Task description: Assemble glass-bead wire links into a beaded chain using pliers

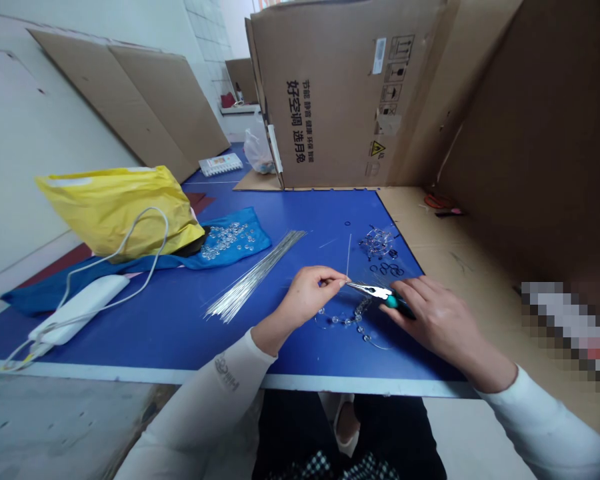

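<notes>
My left hand (310, 291) pinches a thin wire (349, 257), which stands up from the fingertips. Around the dark-and-green handles of needle-nose pliers (377, 292) my right hand (433, 317) is closed. The pliers' jaw tips meet the wire right at my left fingertips. Below both hands, clear beads strung on wire (349, 321) lie in a loose curve on the blue table (290, 340). Several black rings (387, 269) and a tangled heap of wire pieces (377, 242) lie just beyond my right hand. Left of my left hand rests a bundle of straight wires (255, 277).
Loose clear beads (230, 239) lie on a blue cloth beside a yellow bag (130, 210). A white power strip (83, 308) with its cord sits at the left. A large cardboard box (340, 100) stands at the back, and orange-handled scissors (439, 201) lie on cardboard at the right.
</notes>
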Available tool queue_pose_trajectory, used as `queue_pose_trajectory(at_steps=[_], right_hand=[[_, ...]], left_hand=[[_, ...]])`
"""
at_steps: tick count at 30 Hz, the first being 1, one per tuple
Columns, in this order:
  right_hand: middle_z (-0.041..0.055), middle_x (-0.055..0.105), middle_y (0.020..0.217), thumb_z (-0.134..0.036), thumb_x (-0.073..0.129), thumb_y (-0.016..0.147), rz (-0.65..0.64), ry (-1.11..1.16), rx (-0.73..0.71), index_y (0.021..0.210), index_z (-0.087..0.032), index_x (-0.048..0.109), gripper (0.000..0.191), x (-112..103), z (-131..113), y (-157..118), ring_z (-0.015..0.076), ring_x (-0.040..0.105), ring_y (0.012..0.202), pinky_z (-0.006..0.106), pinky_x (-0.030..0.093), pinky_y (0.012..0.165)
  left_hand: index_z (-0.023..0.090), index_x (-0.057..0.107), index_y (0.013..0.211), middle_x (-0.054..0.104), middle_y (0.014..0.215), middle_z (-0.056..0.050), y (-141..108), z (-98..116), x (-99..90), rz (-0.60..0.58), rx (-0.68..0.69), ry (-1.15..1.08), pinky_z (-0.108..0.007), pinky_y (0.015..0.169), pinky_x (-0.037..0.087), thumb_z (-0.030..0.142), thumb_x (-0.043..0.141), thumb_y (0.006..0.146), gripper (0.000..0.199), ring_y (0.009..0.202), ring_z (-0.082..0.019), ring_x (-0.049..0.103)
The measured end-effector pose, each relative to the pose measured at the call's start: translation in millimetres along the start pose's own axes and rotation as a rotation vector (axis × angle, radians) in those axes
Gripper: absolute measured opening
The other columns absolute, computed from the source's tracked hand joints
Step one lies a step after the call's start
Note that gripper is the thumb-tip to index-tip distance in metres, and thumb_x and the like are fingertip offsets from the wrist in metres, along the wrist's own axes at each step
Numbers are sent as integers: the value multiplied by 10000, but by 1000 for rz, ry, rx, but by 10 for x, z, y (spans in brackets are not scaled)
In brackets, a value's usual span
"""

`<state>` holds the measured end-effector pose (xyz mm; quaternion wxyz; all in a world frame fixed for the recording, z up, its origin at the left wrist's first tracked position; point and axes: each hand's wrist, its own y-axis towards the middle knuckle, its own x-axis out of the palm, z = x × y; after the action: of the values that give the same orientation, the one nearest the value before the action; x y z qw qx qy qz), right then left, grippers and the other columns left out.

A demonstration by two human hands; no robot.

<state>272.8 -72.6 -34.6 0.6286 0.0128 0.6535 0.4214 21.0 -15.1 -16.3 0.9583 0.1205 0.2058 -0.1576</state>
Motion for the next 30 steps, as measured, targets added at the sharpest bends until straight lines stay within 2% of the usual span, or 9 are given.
queue_pose_trajectory(at_steps=[6, 14, 18, 22, 30], right_hand=[[102, 707, 866, -423, 571, 990, -69, 80, 27, 1030, -137, 657, 301, -20, 6, -2, 225, 636, 794, 348, 485, 695], [120, 699, 959, -477, 491, 1010, -246, 224, 82, 1085, -149, 640, 368, -91, 57, -6, 258, 659, 850, 395, 528, 728], [101, 698, 965, -494, 490, 1007, -291, 313, 141, 1102, -176, 628, 359, -121, 80, -6, 253, 666, 855, 403, 534, 735], [72, 690, 919, -494, 510, 1000, -281, 396, 200, 1106, -201, 622, 331, -137, 97, 3, 234, 658, 822, 387, 526, 717], [71, 708, 987, -477, 553, 985, -219, 517, 301, 1125, -227, 632, 297, -130, 44, 18, 225, 678, 861, 375, 534, 751]], left_hand=[[203, 797, 865, 758, 833, -69, 6, 47, -8, -16, 91, 151, -314, 682, 429, 182, 632, 873, 166, 692, -168, 594], [193, 786, 922, 744, 815, -47, -6, -20, -6, -70, 220, 286, -301, 722, 483, 161, 598, 898, 192, 725, -159, 625], [176, 783, 944, 733, 806, -47, -13, 8, -13, -84, 218, 269, -279, 679, 481, 167, 581, 902, 207, 709, -146, 611], [159, 780, 992, 693, 734, -32, -18, 74, -24, -105, 194, 255, -272, 655, 461, 159, 586, 869, 230, 668, -137, 576], [168, 781, 920, 756, 839, -67, -40, 116, -19, -10, 77, 144, -294, 676, 461, 205, 597, 862, 196, 710, -150, 605]])
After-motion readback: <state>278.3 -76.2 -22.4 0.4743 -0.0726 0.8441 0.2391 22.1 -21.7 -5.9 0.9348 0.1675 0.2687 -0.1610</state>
